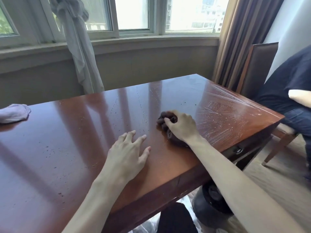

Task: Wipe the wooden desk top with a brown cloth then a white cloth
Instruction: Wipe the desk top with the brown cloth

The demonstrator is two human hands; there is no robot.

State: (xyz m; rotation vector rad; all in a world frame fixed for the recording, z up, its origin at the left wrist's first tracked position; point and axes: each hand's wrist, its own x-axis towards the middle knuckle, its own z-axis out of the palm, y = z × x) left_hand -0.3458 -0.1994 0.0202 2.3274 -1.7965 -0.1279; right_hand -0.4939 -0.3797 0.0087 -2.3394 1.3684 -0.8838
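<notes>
R hand (180,126) grips the bunched brown cloth (168,121) on the counter (70,148), right of mid; L hand (129,152) lies flat, fingers spread, bracing. Step: brown-cloth pass. Better to flatten cloth, use long overlapping strokes twd the specks at left. Streaks near right corner w/ edge close; wide free room leftward up to white cloth (14,113) at far-left edge.

We locate the crumpled cloth (168,122) on the desk top (75,132) right of centre (second cloth (14,113) far left), chair (257,71) beyond the right edge.
</notes>
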